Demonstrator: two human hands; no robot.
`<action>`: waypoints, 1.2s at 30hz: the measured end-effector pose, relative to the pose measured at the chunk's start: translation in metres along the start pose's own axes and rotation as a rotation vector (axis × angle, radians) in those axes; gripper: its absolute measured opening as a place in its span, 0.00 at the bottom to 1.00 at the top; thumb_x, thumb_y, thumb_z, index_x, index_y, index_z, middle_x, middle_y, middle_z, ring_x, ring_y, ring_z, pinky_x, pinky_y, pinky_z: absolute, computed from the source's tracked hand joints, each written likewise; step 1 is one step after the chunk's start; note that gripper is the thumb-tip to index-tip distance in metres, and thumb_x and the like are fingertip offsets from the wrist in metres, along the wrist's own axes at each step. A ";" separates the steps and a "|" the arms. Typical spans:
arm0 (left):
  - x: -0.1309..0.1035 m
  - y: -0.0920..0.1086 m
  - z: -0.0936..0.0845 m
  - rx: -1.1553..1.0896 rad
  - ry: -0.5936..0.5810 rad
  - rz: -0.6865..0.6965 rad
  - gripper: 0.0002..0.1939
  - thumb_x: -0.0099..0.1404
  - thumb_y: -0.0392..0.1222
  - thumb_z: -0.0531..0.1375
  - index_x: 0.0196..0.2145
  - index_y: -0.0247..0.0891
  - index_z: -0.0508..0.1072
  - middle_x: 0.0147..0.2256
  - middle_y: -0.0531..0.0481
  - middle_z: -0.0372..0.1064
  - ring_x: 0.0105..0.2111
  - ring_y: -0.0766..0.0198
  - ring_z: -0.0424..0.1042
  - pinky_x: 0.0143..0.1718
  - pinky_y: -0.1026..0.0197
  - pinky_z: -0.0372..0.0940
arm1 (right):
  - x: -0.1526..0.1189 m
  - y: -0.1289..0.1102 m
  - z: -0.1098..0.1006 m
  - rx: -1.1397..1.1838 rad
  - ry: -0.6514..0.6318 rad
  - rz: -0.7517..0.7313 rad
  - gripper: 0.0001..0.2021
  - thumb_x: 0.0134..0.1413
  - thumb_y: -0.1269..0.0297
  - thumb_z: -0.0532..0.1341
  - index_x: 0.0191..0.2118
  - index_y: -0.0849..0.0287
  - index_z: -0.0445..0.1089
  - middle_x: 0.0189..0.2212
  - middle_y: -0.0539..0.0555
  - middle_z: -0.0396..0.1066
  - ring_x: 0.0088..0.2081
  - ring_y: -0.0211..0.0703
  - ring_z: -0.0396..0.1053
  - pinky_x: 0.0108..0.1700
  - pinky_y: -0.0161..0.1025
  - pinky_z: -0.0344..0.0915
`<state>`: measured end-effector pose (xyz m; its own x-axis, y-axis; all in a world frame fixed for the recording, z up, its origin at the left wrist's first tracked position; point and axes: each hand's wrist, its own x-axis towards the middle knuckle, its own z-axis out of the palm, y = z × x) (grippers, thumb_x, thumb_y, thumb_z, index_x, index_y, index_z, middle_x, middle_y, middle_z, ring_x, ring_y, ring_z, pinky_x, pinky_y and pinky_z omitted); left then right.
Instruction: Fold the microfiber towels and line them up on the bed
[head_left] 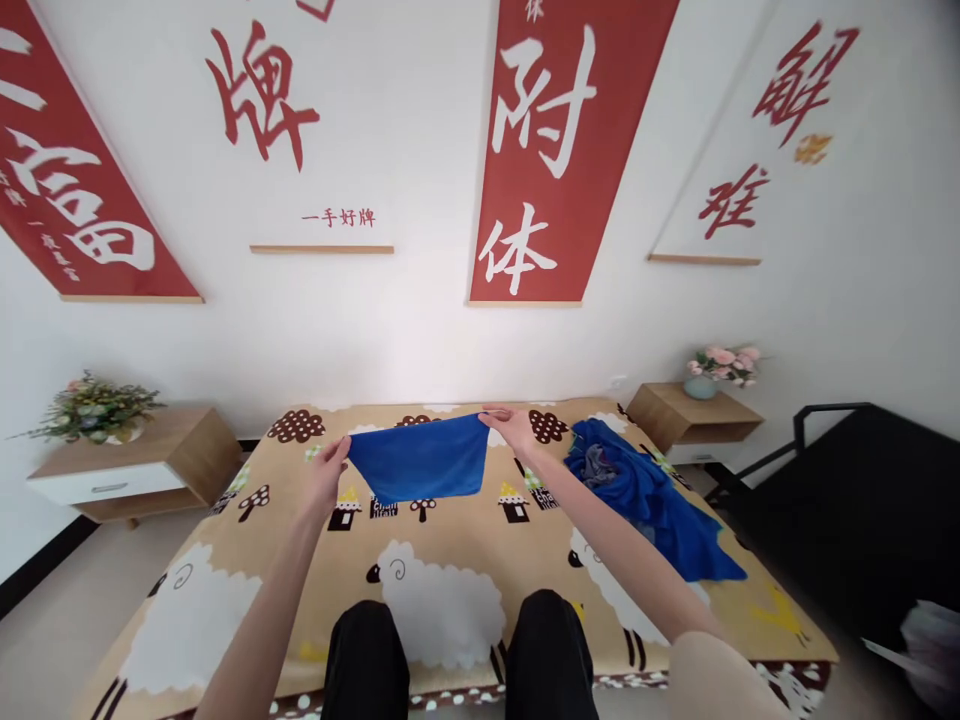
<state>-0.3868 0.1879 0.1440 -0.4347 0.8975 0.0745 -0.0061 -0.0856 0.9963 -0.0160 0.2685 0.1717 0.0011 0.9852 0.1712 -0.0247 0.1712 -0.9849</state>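
A blue cloth (421,462) is stretched between my two hands above the bed. My left hand (330,470) pinches its upper left corner, and my right hand (506,422) pinches the upper right corner, a little higher. The cloth's lower edge hangs free. To the right, a heap of blue fabric (652,500) with a small grey piece (598,466) on it lies on the bed, partly behind my right forearm.
The bed's patterned sheet (442,610) spreads below, with my knees at its near edge. Bedside cabinets (187,450) (694,415) with flowers flank it. A black chair (855,510) stands at right. Scrolls hang on the wall.
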 end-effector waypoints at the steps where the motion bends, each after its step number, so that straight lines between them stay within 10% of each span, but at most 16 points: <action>1: 0.001 0.013 0.001 -0.002 -0.030 -0.009 0.37 0.44 0.73 0.70 0.39 0.38 0.79 0.43 0.42 0.77 0.42 0.57 0.74 0.40 0.60 0.65 | -0.008 -0.008 -0.001 0.029 0.013 -0.005 0.22 0.36 0.53 0.77 0.39 0.57 0.80 0.36 0.56 0.82 0.39 0.47 0.78 0.45 0.43 0.72; 8: -0.010 0.071 -0.005 0.082 -0.039 0.003 0.36 0.36 0.69 0.74 0.34 0.37 0.80 0.28 0.51 0.70 0.30 0.65 0.64 0.30 0.63 0.56 | -0.058 -0.045 -0.015 0.057 0.054 0.013 0.25 0.32 0.51 0.78 0.40 0.58 0.82 0.40 0.59 0.82 0.43 0.50 0.77 0.45 0.43 0.70; 15: -0.043 0.079 -0.009 -0.031 -0.129 -0.123 0.36 0.29 0.63 0.78 0.32 0.35 0.78 0.30 0.50 0.71 0.29 0.67 0.66 0.32 0.63 0.61 | -0.095 -0.041 -0.026 0.033 0.036 0.043 0.26 0.31 0.49 0.78 0.39 0.59 0.82 0.34 0.57 0.82 0.36 0.45 0.75 0.40 0.41 0.68; 28: -0.115 -0.019 -0.050 0.116 -0.376 -0.365 0.28 0.44 0.62 0.75 0.32 0.36 0.81 0.31 0.43 0.75 0.33 0.58 0.73 0.32 0.60 0.66 | -0.201 0.052 -0.058 0.052 0.063 0.421 0.23 0.32 0.50 0.79 0.36 0.59 0.83 0.32 0.57 0.80 0.32 0.43 0.74 0.34 0.38 0.67; 36: -0.085 -0.074 -0.034 0.139 -0.348 -0.462 0.30 0.41 0.63 0.75 0.33 0.35 0.80 0.33 0.43 0.75 0.35 0.59 0.73 0.36 0.59 0.66 | -0.170 0.096 -0.043 0.048 0.101 0.548 0.17 0.35 0.57 0.79 0.34 0.58 0.81 0.31 0.56 0.79 0.30 0.41 0.73 0.31 0.36 0.66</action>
<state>-0.3795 0.1031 0.0624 -0.0937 0.9194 -0.3819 0.0038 0.3839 0.9233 0.0247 0.1174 0.0469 0.0707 0.9260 -0.3708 -0.0942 -0.3639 -0.9267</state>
